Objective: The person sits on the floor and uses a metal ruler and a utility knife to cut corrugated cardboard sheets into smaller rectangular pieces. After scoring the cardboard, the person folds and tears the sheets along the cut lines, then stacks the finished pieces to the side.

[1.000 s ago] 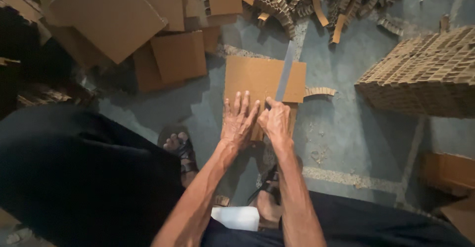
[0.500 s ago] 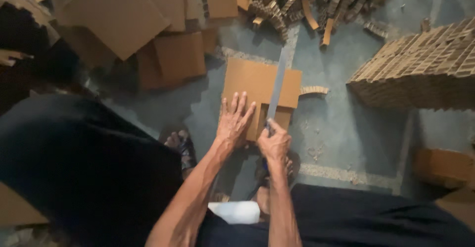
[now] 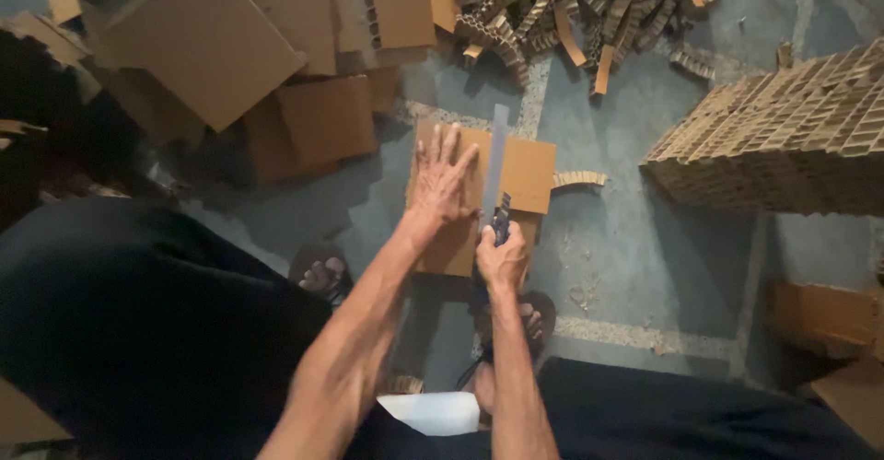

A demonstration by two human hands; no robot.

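— Two hands on the job: how do the fingers sit?
— Left hand (image 3: 444, 176) lies flat, fingers spread wide, pressing the cardboard sheet (image 3: 483, 193) to the floor (image 3: 635, 257). Right hand (image 3: 503, 256) has its fingers wrapped tight round the dark handle of a long blade (image 3: 496, 161), laid across the sheet just beside the left fingertips.
— How far along, would you say?
— Part-way, I judge — a heap of cut strips (image 3: 571, 9) fills the floor's far edge, a honeycomb stack (image 3: 783, 138) sits at the right edge, yet several uncut sheets (image 3: 212, 55) wait at the far left corner. One curved strip (image 3: 580, 179) lies just beside the sheet.
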